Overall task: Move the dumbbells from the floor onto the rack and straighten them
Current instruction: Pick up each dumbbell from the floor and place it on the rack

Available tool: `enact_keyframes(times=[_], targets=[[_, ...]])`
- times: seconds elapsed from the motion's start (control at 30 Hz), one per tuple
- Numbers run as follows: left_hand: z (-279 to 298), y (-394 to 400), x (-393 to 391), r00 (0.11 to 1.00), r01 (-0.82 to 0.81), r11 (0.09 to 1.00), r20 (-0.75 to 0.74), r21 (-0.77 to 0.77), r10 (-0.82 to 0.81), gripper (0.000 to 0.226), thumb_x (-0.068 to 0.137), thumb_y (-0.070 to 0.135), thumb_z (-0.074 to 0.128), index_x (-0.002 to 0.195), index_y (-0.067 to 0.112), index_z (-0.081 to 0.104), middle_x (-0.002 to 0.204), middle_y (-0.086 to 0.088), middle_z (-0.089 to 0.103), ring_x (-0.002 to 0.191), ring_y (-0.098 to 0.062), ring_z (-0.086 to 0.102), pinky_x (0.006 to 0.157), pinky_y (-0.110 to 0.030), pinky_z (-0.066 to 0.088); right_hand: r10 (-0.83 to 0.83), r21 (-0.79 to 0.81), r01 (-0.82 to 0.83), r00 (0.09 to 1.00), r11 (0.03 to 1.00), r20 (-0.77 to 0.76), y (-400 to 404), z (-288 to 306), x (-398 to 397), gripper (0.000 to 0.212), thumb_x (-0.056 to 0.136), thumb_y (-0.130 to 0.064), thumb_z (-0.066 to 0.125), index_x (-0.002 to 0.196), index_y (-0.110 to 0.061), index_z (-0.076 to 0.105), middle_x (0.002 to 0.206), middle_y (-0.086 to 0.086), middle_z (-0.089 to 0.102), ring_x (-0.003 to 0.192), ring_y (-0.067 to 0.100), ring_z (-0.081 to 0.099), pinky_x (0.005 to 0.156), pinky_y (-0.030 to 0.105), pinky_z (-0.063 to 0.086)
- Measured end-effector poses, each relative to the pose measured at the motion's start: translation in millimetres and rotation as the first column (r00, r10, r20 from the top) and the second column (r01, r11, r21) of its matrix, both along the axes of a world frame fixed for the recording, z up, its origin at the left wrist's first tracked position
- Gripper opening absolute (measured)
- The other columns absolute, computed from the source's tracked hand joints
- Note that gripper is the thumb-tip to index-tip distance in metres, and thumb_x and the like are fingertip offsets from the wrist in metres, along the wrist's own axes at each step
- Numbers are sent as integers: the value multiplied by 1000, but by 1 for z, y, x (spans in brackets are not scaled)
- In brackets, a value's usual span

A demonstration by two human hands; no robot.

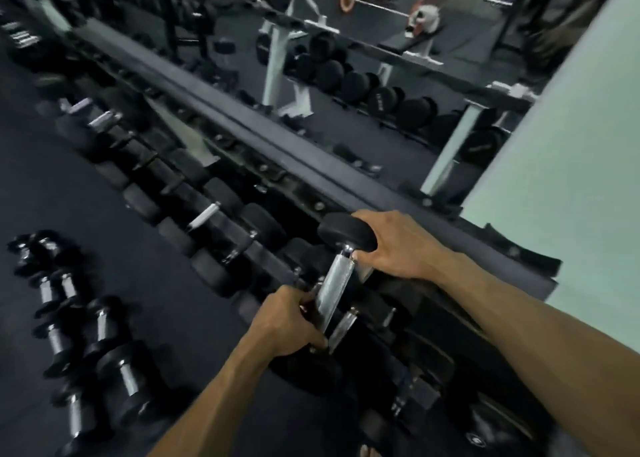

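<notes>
1. Both forearms are seen reaching in from the bottom edge, and a single dumbbell [334, 280] is held between the two hands over the near end of the rack [311, 165].
2. Its knurled chrome handle is gripped low down by the left hand [294, 321], whose fingers are curled round the bar.
3. Its upper black head is cupped from the side by the right hand [394, 245], fingers wrapped over the rubber and thumb set near the collar.
4. The dumbbell is held tilted, one head up against the rack's upper rail and the other low and hidden by the left hand; whether it is already seated in its cradle cannot be told.
5. Further along the lower tier, a row of racked dumbbells [204, 214] is seen lying side by side, though blur hides how straight they lie.
6. On the floor [104, 196] to the left, several floor dumbbells [86, 335] are left in a loose cluster, well apart from the rack.
7. The task is judged partly done: one piece is being placed, the floor cluster remains to be lifted, and the straightening remains to be finished.
8. Behind the rack, a mirror [381, 58] is seen reflecting more gym equipment.
</notes>
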State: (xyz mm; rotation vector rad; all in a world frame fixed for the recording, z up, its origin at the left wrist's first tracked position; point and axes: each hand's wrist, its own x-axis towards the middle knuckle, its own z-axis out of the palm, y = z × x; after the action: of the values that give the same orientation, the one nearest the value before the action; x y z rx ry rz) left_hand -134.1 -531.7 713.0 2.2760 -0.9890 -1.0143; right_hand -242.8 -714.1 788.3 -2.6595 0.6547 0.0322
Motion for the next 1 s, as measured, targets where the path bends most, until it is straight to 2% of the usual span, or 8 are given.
enact_keyframes(times=[0.13, 0.33, 0.4, 0.53, 0.63, 0.77, 0.87, 1.0], targets=[[7, -90, -55, 992, 125, 992, 17, -12, -125, 34, 52, 28, 87, 77, 16, 68, 73, 4, 67, 72, -13, 64, 60, -32, 53, -102, 24, 102, 995, 995, -15, -78, 5, -70, 46, 84, -32, 71, 126, -20, 56, 114, 0, 68, 103, 23, 64, 89, 42, 51], [8, -200, -130, 966, 258, 966, 25, -20, -258, 26, 53, 27, 84, 63, 18, 62, 62, 8, 64, 70, -10, 64, 59, -26, 48, -267, 34, 267, 964, 963, -14, -169, 3, -168, 42, 80, -27, 74, 119, -25, 58, 102, -4, 69, 92, 18, 63, 83, 34, 51], [3, -226, -151, 961, 276, 961, -7, -23, -276, 24, 54, 25, 84, 65, 15, 65, 66, 5, 68, 70, -11, 66, 60, -29, 53, -292, 25, 293, 956, 956, -27, -194, -2, -191, 39, 79, -26, 75, 114, -25, 59, 97, -6, 67, 88, 16, 62, 79, 31, 50], [-13, -265, -185, 962, 262, 965, -67, -25, -263, 27, 54, 25, 86, 74, 14, 72, 71, 1, 73, 70, -9, 69, 65, -30, 57, -291, 7, 292, 954, 956, -67, -236, -14, -216, 36, 80, -24, 72, 113, -27, 58, 92, -10, 62, 87, 18, 60, 77, 31, 48], [-29, -283, -200, 975, 200, 980, -96, 0, -199, 28, 54, 24, 86, 77, 16, 73, 72, 3, 72, 70, -7, 68, 61, -26, 56, -262, 17, 265, 960, 964, -98, -258, -29, -217, 37, 81, -25, 70, 116, -26, 57, 99, -5, 66, 91, 20, 61, 81, 36, 51], [-49, -290, -213, 985, 92, 995, -150, 28, -87, 26, 60, 19, 88, 81, 18, 73, 74, 3, 73, 72, -8, 69, 64, -23, 56, -248, 59, 255, 963, 965, -105, -270, -58, -212, 38, 80, -25, 69, 116, -27, 56, 107, -2, 67, 97, 22, 61, 85, 43, 51], [-52, -294, -211, 980, 93, 995, -181, 34, -86, 25, 62, 18, 89, 78, 22, 69, 73, 5, 72, 68, -4, 68, 57, -16, 50, -262, 68, 268, 961, 961, -92, -274, -63, -210, 40, 80, -27, 71, 117, -30, 56, 108, -3, 66, 98, 21, 60, 86, 40, 50], [-50, -291, -209, 980, 118, 993, -165, 7, -115, 25, 66, 24, 86, 86, 18, 72, 77, 7, 72, 72, -3, 67, 58, -14, 47, -282, 73, 292, 951, 954, -127, -275, -61, -209, 40, 80, -24, 72, 117, -27, 57, 109, -1, 66, 99, 21, 60, 85, 38, 50]])
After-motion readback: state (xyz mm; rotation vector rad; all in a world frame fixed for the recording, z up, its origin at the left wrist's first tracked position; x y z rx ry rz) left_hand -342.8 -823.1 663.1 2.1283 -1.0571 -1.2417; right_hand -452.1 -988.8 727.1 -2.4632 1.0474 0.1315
